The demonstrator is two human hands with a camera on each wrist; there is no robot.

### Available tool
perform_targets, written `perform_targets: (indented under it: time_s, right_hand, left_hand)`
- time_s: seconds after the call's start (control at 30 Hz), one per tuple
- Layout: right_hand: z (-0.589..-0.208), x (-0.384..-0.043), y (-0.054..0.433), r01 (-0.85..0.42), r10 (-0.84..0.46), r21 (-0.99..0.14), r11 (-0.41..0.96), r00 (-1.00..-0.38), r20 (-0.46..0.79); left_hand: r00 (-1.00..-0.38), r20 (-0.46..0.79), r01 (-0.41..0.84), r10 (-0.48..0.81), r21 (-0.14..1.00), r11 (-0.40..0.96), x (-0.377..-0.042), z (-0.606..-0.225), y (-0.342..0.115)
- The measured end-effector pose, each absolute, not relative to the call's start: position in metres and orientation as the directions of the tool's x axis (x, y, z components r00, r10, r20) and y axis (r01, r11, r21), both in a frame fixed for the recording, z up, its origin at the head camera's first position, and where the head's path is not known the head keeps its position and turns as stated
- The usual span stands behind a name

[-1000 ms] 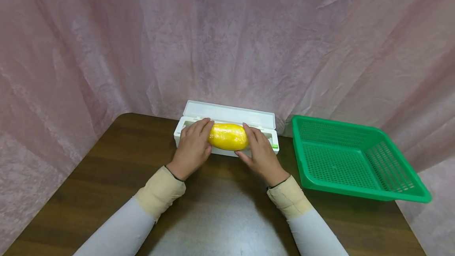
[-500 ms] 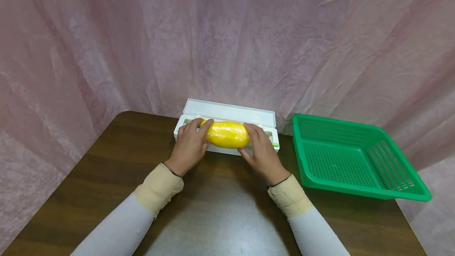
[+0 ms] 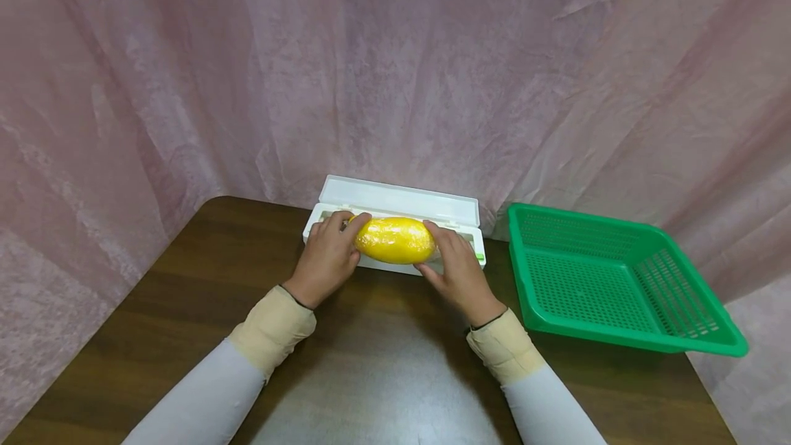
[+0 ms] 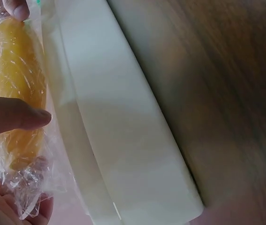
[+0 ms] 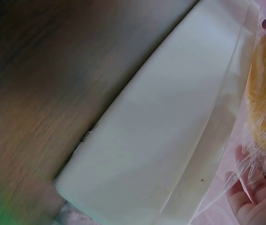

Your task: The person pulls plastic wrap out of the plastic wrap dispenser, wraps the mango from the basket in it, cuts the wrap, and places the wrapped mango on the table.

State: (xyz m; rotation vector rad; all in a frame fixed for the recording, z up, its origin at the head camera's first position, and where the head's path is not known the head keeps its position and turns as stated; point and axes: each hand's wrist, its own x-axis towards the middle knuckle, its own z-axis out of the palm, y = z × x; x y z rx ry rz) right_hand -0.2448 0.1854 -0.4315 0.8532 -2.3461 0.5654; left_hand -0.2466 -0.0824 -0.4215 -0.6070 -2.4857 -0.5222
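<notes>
A smooth, yellow oblong fruit (image 3: 395, 240), wrapped in shiny cling film, is held level in front of a long white cling film dispenser (image 3: 391, 268). My left hand (image 3: 325, 253) grips its left end, with thumb and fingers about the film there. At the other end, my right hand (image 3: 457, 270) holds it between thumb and fingers. Loose, crumpled film (image 4: 25, 187) bunches past the fruit's left end in the left wrist view. More film (image 5: 259, 159) gathers at the right hand's fingers in the right wrist view. The dispenser's lid (image 3: 398, 200) stands raised behind.
A green perforated plastic basket (image 3: 618, 343) stands at the right of the brown wooden table (image 3: 204, 280). A small green piece (image 3: 479, 257) shows at the dispenser's right end. A pink curtain (image 3: 402, 74) hangs close behind the table.
My left hand has shifted slightly left along the fruit, so more of its left end shows. The right hand keeps its hold and has moved very little. Dispenser and basket stay in place.
</notes>
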Motion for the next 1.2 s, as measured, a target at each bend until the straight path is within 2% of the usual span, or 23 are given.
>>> perform_targets:
  time_s: [0.4,0.63,1.2]
  right_hand:
    - [-0.427,-0.242,0.187,-0.713,-0.434,-0.168,0.681,-0.577,0.692]
    - [-0.427,-0.242,0.187,-0.733,-0.424,-0.163,0.661,-0.544,0.724]
    - [-0.422,-0.238,0.186,-0.756,-0.397,-0.164,0.633,-0.499,0.771]
  left_hand:
    - [-0.719,0.617,0.551,0.321,0.225,0.803,-0.242,-0.412,-0.083]
    - [-0.714,0.626,0.556,0.315,0.232,0.798,-0.241,-0.408,-0.082]
    - [-0.653,0.696,0.583,0.298,0.211,0.785,-0.234,-0.401,-0.079]
